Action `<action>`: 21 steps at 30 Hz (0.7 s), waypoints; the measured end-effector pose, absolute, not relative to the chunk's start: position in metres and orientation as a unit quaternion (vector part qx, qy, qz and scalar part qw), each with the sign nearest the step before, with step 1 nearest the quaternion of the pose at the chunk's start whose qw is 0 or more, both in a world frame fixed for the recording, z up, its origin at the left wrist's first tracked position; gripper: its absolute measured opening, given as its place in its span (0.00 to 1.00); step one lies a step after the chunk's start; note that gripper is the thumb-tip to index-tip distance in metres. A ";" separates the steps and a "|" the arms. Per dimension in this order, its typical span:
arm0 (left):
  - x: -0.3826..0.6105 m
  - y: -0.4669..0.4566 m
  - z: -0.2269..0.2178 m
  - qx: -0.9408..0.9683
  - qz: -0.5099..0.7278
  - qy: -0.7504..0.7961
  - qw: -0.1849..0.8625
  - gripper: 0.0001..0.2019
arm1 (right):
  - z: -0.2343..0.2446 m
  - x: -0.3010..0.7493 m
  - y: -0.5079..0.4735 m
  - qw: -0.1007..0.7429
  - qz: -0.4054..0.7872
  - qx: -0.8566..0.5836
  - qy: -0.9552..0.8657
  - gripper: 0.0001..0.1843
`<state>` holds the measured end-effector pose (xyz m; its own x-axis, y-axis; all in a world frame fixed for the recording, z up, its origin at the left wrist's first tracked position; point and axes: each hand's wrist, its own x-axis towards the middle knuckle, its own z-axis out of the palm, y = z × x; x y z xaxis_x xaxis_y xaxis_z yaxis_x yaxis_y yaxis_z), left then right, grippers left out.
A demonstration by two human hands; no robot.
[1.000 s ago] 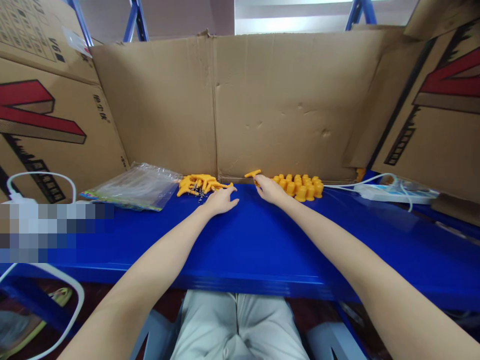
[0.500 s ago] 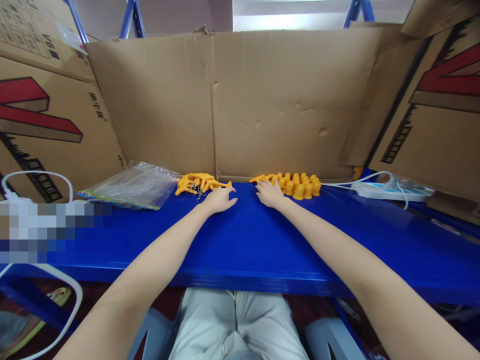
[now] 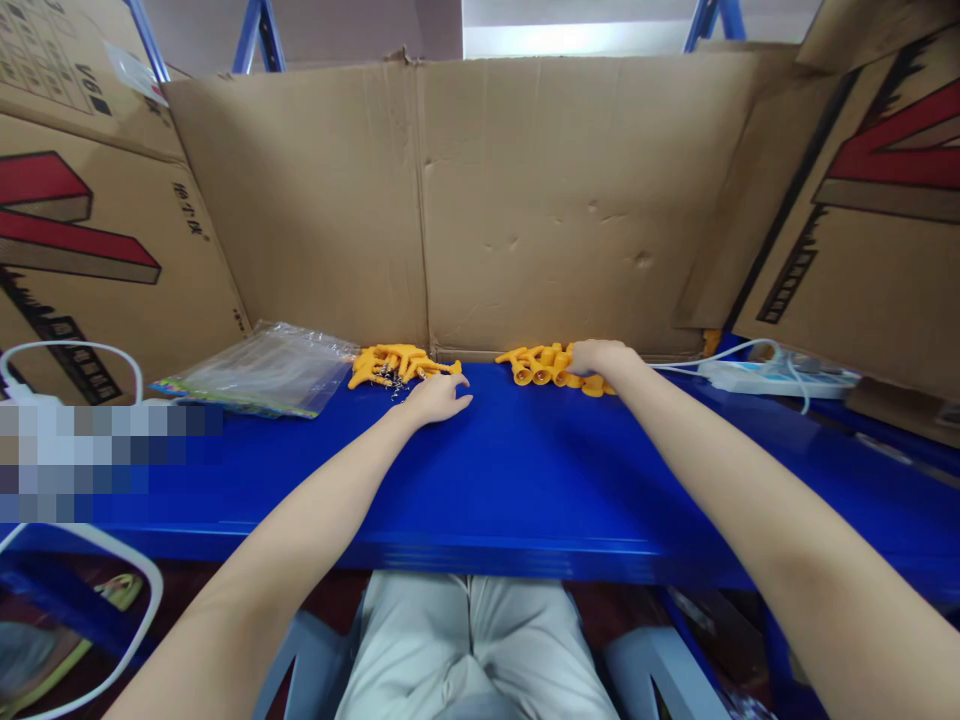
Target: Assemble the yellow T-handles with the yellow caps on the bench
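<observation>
My left hand lies flat and open on the blue table, its fingertips beside a pile of orange T-shaped plastic pieces. My right hand reaches over a cluster of small orange cup-shaped parts at the foot of the cardboard wall. Its fingers curl down onto the right side of that cluster. Several of the cups lie tipped on their sides with open ends facing me. What lies under the right fingers is hidden.
A brown cardboard wall closes the back, with printed boxes at both sides. A clear plastic bag lies at the back left. A white power strip with cables sits at the back right. A white cable loops at the far left.
My right hand has put an orange T-shaped piece down by the cups, then moved right onto the cluster, and several cups that stood upright now lie tipped. The left hand has stayed put.
</observation>
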<state>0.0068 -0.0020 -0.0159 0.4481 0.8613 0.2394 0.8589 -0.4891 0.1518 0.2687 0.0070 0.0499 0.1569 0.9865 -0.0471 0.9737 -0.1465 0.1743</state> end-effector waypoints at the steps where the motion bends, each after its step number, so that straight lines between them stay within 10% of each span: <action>1: 0.007 -0.001 -0.016 0.851 0.144 0.504 0.005 0.18 | 0.049 0.273 0.007 0.085 0.042 0.753 0.652 0.20; 21: 0.007 -0.004 -0.013 0.855 0.129 0.502 0.000 0.15 | 0.015 0.313 0.015 -0.194 0.057 0.725 0.658 0.22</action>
